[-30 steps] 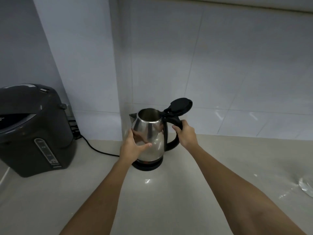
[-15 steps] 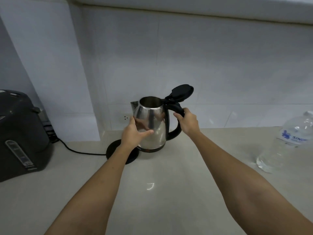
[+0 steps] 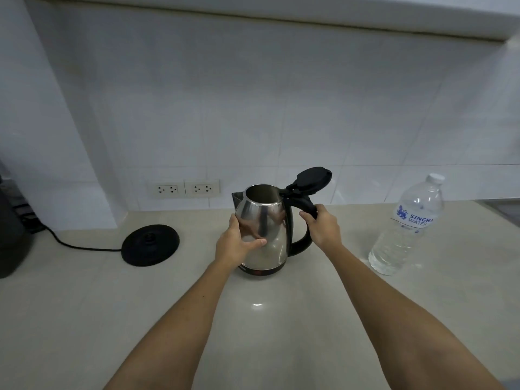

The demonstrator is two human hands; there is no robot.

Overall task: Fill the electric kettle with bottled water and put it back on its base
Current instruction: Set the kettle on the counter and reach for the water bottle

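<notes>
Mid-frame, left hand (image 3: 235, 243) cups the shiny steel kettle (image 3: 263, 235), right hand (image 3: 323, 228) grips its black handle; capped clear water bottle (image 3: 405, 229) at right edge could easily tip.

There is one view, from a wide-angle camera on the person's head, looking forward and down across the countertop (image 3: 84, 319) toward the tiled wall (image 3: 253, 108) at 12 o'clock. It sits close: both forearms run in from the bottom edge, at about 5 and 7 o'clock, toward frame centre. The wide lens bows the shelf edge (image 3: 281, 23) along the top. No second view shares the scene.
</notes>
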